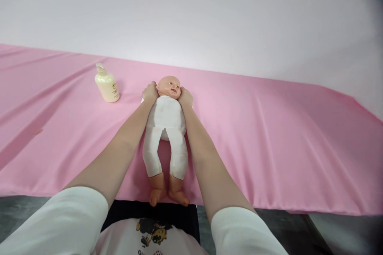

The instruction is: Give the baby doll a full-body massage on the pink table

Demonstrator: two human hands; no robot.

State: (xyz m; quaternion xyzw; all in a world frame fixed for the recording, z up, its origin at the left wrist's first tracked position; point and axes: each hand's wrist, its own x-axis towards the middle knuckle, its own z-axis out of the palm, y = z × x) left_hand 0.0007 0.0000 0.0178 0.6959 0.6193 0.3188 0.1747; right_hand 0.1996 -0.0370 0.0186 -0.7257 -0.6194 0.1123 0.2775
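A baby doll [166, 111] with a white cloth body and a bare plastic head and feet lies on its back, its feet toward me. Its face is turned a little to the right. At the left side of its head, my left hand [150, 92] is closed with curled fingers. My right hand [186, 97] is closed against the other side, by the cheek and ear. Both hands grip the doll near its head, though what exactly the fingertips pinch is hidden. The doll's arms are mostly hidden by my hands and forearms.
A cream pump bottle [107, 86] stands left of the doll. Pink cloth [239, 135] with loose folds covers the table, whose front edge runs just past the doll's feet. Behind the table rises a white wall [191, 16].
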